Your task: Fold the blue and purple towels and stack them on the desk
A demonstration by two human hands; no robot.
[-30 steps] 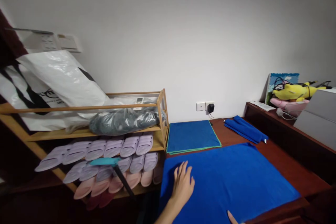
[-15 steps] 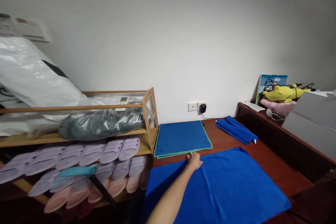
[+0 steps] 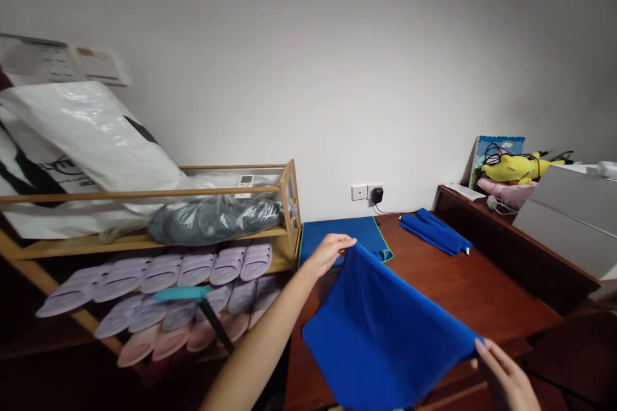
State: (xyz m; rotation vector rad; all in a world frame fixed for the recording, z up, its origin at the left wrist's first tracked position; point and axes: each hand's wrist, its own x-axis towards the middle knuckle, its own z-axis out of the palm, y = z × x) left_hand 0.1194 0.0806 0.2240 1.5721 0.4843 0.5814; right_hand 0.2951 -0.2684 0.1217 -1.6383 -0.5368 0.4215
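Note:
A bright blue cloth [image 3: 380,327] hangs between my two hands above the reddish-brown tabletop, its upper edge stretched on a slant. My left hand [image 3: 331,250] pinches the far left corner. At the lower right, my right hand [image 3: 506,369] grips the other corner between thumb and fingers. Behind the left hand lies a darker blue cloth with green edging [image 3: 337,231], flat near the wall and partly covered from view by that hand. Farther right on the table rests a folded blue cloth [image 3: 434,232] with a small white tag at its end.
A wooden rack [image 3: 289,205] on the left holds plastic-wrapped items [image 3: 216,218] and rows of slippers [image 3: 197,266]. On the right, a raised ledge [image 3: 520,241] carries a yellow plush toy [image 3: 511,169] and grey boxes [image 3: 569,218]. A black plug [image 3: 377,194] sits in the wall socket.
The blue cloth, spread on the table before, is now lifted and held at two corners. My right hand has come into view. The green-edged cloth's near right corner looks ruffled.

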